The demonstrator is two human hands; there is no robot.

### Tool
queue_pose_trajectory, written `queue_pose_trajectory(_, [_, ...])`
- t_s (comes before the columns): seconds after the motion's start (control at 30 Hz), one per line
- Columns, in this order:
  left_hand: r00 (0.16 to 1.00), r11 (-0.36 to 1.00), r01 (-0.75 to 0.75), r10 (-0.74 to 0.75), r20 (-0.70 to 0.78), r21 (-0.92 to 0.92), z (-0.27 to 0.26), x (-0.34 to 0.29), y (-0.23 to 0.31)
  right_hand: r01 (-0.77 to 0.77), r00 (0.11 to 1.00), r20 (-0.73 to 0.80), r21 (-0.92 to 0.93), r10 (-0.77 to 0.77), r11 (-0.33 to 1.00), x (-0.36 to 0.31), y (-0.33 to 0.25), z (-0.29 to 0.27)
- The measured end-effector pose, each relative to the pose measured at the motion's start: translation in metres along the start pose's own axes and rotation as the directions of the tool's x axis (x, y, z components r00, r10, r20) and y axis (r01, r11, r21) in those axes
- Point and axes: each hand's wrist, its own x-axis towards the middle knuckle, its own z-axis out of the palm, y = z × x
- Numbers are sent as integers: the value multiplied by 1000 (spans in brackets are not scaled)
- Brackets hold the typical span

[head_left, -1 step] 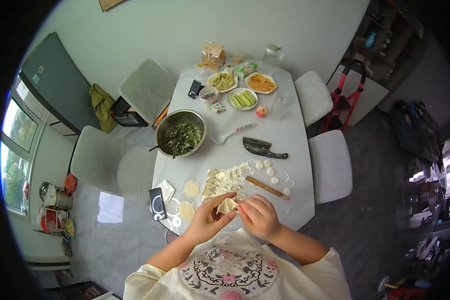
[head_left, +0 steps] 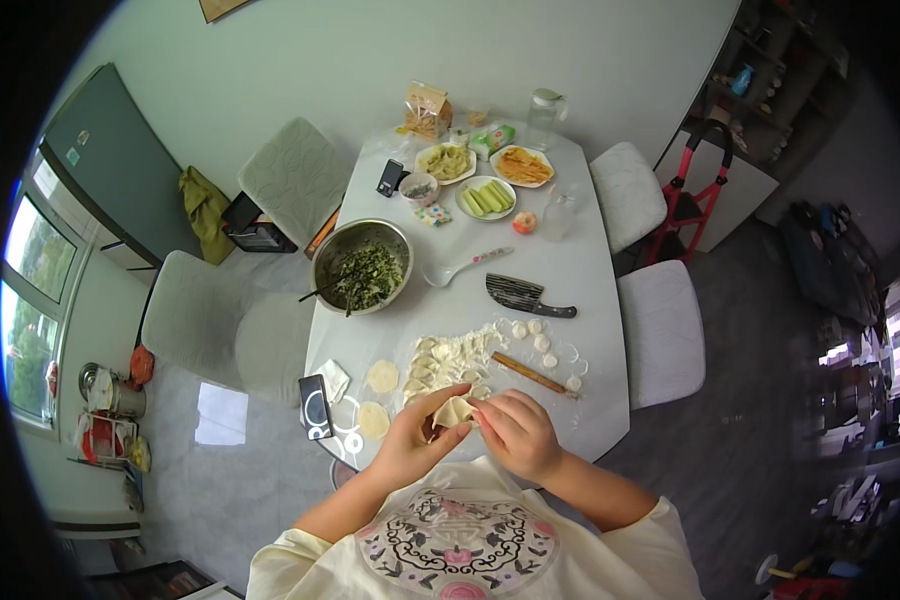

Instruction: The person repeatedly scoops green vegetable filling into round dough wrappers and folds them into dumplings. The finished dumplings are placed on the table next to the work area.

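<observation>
A folded dumpling is held between my two hands over the near edge of the table. My left hand cups it, thumb in front and fingers behind. At its right side, the fingertips of my right hand pinch the dough edge. Just beyond lie several shaped dumplings on floury dough. Two flat round wrappers, one farther and one nearer, rest left of my hands. To the right are a wooden rolling pin and several small dough pieces.
A metal bowl of chopped green filling with chopsticks stands at the left. A white spoon and a cleaver lie mid-table. Behind are plates of food, including cucumber sticks, and a jug. A phone lies front left.
</observation>
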Motion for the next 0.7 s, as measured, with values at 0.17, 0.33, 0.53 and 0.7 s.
queue_pose_trajectory(0.17, [954, 873, -257, 297, -33, 414, -5, -10, -2, -9, 1000, -14, 59, 10, 998, 18, -15, -14])
queue_pose_trajectory(0.33, [900, 731, -386, 432, 57, 563, 1, -9, 13, 125, 992, -35, -5, -125, 992, 21, -14, -18])
queue_pose_trajectory(0.53, [932, 773, -340, 355, 80, 535, 1, -9, 18, 220, 974, -55, -27, -222, 975, 14, -9, -13])
queue_pose_trajectory(0.7, [942, 786, -324, 320, 101, 527, -6, -11, 21, 198, 980, -17, 61, -197, 978, 22, -9, -18])
